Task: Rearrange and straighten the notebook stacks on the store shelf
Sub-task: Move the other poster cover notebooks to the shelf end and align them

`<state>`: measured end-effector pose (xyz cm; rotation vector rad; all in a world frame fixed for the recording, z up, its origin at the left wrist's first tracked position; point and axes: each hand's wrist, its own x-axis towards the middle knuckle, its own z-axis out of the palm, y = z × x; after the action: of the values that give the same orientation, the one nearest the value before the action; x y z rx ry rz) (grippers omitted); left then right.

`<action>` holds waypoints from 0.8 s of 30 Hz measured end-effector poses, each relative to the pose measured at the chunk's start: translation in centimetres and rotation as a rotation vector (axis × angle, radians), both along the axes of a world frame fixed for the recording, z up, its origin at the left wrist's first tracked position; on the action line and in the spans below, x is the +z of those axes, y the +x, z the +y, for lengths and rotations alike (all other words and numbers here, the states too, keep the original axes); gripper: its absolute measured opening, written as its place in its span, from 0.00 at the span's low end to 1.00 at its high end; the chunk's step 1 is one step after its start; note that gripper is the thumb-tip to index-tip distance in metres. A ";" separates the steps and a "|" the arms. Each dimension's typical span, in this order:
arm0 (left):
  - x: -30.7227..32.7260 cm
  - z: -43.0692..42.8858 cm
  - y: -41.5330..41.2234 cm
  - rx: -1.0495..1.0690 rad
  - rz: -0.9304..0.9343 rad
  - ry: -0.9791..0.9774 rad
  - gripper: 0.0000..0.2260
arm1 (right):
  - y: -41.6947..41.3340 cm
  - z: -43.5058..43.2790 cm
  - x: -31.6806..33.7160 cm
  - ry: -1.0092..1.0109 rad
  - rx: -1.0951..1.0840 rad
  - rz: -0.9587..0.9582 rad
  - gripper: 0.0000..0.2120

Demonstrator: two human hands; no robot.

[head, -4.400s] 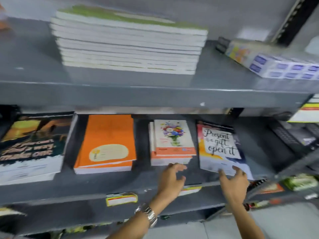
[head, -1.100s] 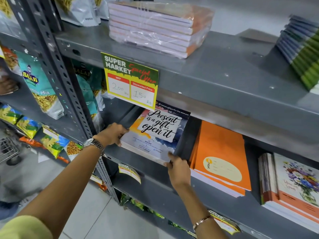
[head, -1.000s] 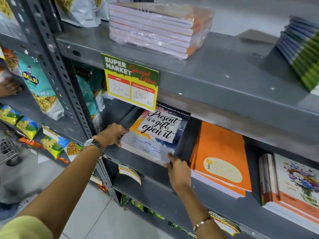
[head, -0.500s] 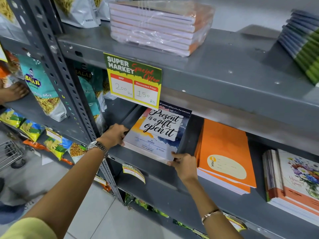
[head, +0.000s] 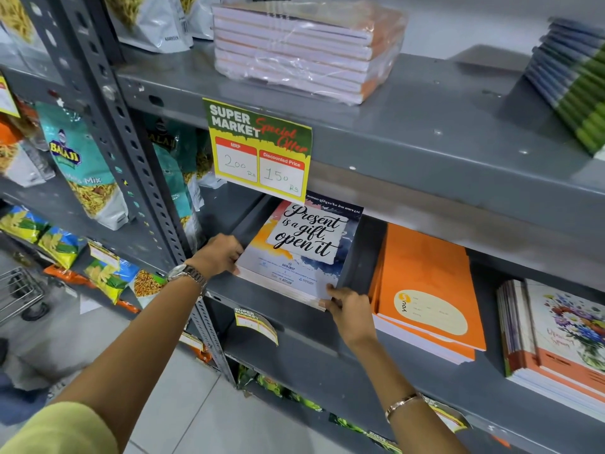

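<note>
Grey metal shelf (head: 294,317) carries a lettered-cover notebook stack (head: 299,257) — left hand (head: 220,255) apparently clasps its left edge, right hand (head: 352,314) pinches its near corner.

Between the hands (head: 284,283) lies a stack of notebooks (head: 299,253) with smooth printed paper covers, on a grey painted metal shelf (head: 294,317), matt and scuffed. Above the hands, a notebook bundle (head: 304,50) is wrapped in clear, glossy, wrinkled plastic film.

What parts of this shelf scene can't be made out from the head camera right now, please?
- "Present is a gift" stack: back edge hidden by the price sign.
- Floral notebooks: cut off by the right frame edge.
- Left hand: fingers hidden behind the stack's side.
- Small print on its cover: too small.
</note>
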<state>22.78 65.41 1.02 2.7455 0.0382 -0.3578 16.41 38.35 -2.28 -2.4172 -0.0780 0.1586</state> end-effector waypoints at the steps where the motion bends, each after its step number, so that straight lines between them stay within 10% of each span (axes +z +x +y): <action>1: 0.0 0.0 0.0 0.004 0.006 0.007 0.16 | -0.1 0.0 0.1 -0.057 0.027 -0.009 0.20; 8: 0.0 -0.3 -0.2 0.041 0.036 0.056 0.16 | -0.4 0.3 0.5 -0.426 0.166 -0.089 0.18; 18: -0.6 -2.4 -1.7 0.270 -0.181 0.136 0.14 | -3.0 -2.7 1.5 -0.079 -0.146 -0.320 0.18; 24: -1.5 -2.2 -2.0 0.150 -0.240 0.028 0.16 | -2.4 -2.7 1.6 -0.231 0.074 -0.184 0.17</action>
<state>20.80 63.23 -0.53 2.7714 0.1864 0.0133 14.00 35.67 -0.64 -2.6560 -0.2449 -0.0237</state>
